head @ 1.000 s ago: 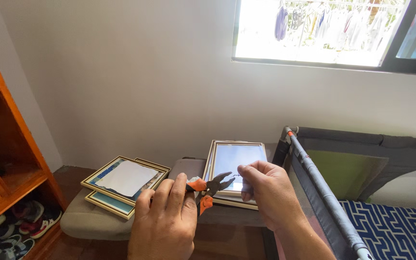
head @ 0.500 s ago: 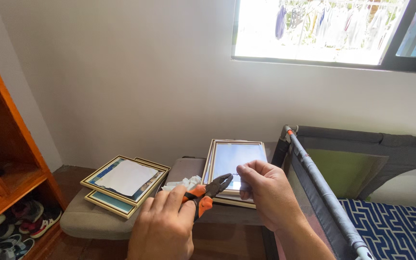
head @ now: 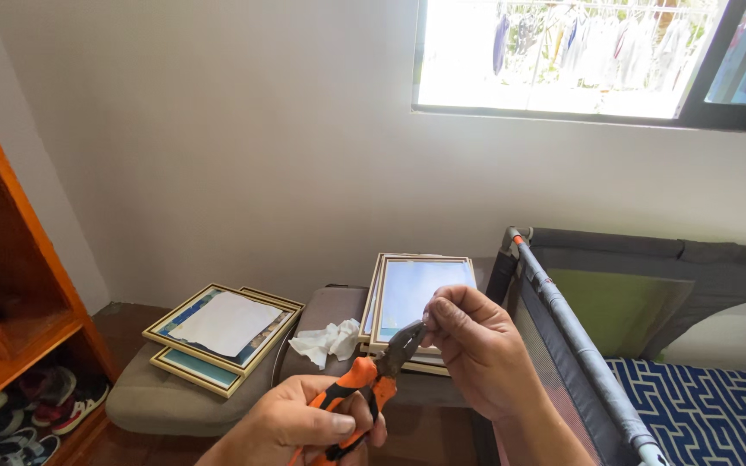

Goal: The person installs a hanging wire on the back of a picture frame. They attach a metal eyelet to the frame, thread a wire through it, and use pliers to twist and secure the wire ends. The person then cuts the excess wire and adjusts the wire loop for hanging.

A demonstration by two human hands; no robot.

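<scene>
Our left hand (head: 304,423) grips the orange-handled pliers (head: 373,375), their long axis pointing to 1 o'clock, nose meeting our right hand (head: 477,345), whose pinched fingertips (head: 432,321) perhaps hold something too small to see, before the stacked picture frames (head: 420,298).

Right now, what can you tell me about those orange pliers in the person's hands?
The pliers have orange handles with black trim and dark metal jaws. The left hand grips the handles from below, so the tool tilts up and to the right. The jaws look nearly closed at their tip, which meets the fingertips of the right hand; whether something small is pinched there is too tiny to tell. The pliers are held in the air, in front of a stack of picture frames on a cushion.
</scene>
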